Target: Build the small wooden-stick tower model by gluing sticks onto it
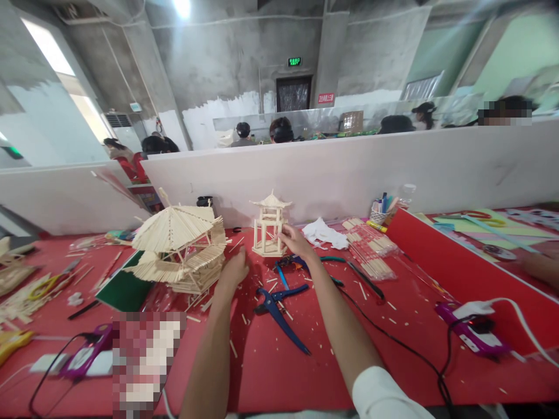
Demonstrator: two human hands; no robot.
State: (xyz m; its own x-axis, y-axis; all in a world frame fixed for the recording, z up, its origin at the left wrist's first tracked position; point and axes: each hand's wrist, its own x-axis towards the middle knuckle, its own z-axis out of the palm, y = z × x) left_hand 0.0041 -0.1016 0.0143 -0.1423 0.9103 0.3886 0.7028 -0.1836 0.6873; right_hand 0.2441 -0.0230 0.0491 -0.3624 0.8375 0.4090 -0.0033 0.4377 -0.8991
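A small pavilion model (pixel 264 235) made of pale wooden sticks stands upright on the red table, under a pointed roof. My right hand (pixel 295 241) grips it at the right side, fingers closed around a post. My left hand (pixel 236 266) is low over the table between this model and a larger stick pavilion (pixel 179 244) with a wide, sloping roof. The left fingers point away from me and are mostly hidden behind the back of the hand, so any object in them cannot be made out. Blue-handled cutters (pixel 279 314) lie open between my forearms.
Bundled sticks (pixel 371 256) in plastic and crumpled white tissue (pixel 324 233) lie to the right. Scraps litter the red table (pixel 288 378). Purple power strips (pixel 474 331) with cables lie at both sides. A red board (pixel 471 267) slants at right; a white partition (pixel 340 174) closes the back.
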